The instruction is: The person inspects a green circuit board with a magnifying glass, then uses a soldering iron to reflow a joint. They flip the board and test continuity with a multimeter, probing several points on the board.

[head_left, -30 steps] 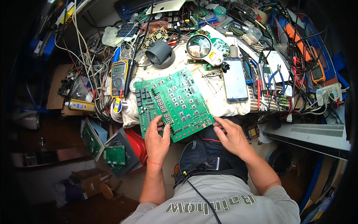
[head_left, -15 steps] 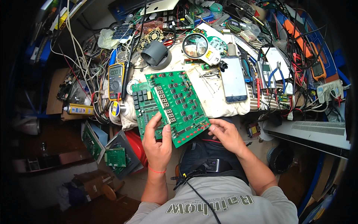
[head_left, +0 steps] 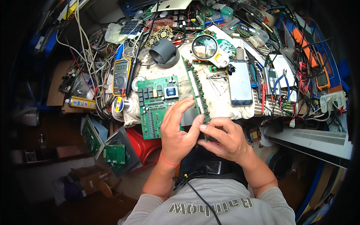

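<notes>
A green display circuit board (head_left: 193, 84) is turned on its edge, so mostly its narrow side and a row of parts show. My left hand (head_left: 178, 129) grips the board's near half with thumb and fingers. At the near end, my right hand (head_left: 227, 138) pinches the same board, its fingertips close to my left thumb. Left of them, a second green circuit board (head_left: 152, 112) with black relays and a small transformer (head_left: 171, 92) lies at the bench's front edge, partly behind my left hand. Something flat and grey shows between the boards; I cannot make out its kind.
A yellow multimeter (head_left: 121, 77), a grey round holder (head_left: 163, 52), a magnifier (head_left: 204, 47) and a phone (head_left: 240, 83) lie on the cloth-covered bench. Cables and tools crowd both sides. A red stool (head_left: 140, 150) and more boards (head_left: 114, 154) are below at left.
The display board has swung from face-up to edge-on and moved right, uncovering the second board's transformer. Both hands have come closer together. The multimeter reading has changed slightly.
</notes>
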Demonstrator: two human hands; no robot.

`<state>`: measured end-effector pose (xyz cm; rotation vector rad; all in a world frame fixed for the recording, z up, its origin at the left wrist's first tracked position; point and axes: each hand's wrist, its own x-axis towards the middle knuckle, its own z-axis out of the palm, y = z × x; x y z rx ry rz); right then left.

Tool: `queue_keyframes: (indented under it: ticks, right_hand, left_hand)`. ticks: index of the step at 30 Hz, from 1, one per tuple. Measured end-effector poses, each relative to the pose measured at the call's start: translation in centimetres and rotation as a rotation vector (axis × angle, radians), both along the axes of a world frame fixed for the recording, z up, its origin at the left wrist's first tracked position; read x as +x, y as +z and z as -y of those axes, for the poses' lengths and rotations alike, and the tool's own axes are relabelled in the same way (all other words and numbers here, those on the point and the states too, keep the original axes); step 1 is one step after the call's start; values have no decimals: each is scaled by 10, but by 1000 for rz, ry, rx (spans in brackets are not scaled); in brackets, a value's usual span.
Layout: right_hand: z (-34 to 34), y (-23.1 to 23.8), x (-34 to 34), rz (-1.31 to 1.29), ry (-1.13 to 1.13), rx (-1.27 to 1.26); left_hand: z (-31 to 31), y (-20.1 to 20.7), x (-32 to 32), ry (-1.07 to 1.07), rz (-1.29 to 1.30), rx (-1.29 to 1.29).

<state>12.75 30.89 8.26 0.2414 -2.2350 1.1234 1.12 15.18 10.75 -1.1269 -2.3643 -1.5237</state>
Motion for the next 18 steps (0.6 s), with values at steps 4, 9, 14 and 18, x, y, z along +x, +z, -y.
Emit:
queue_keyframes:
  ticks: [4, 9, 14, 18]
  right_hand:
    - [0, 1, -7, -30, -73, -41]
    - [2, -2, -5, -21, -181, -81]
    - [5, -5, -4, -36, -187, -91]
    - [5, -6, -2, -36, -190, -92]
  left_hand:
    - [13, -5, -18, 70, 123, -23]
    - [26, -24, -50, 123, -81, -323]
    - [13, -43, -60, -22, -260, -517]
    - [8, -40, -76, -173, -267, -593]
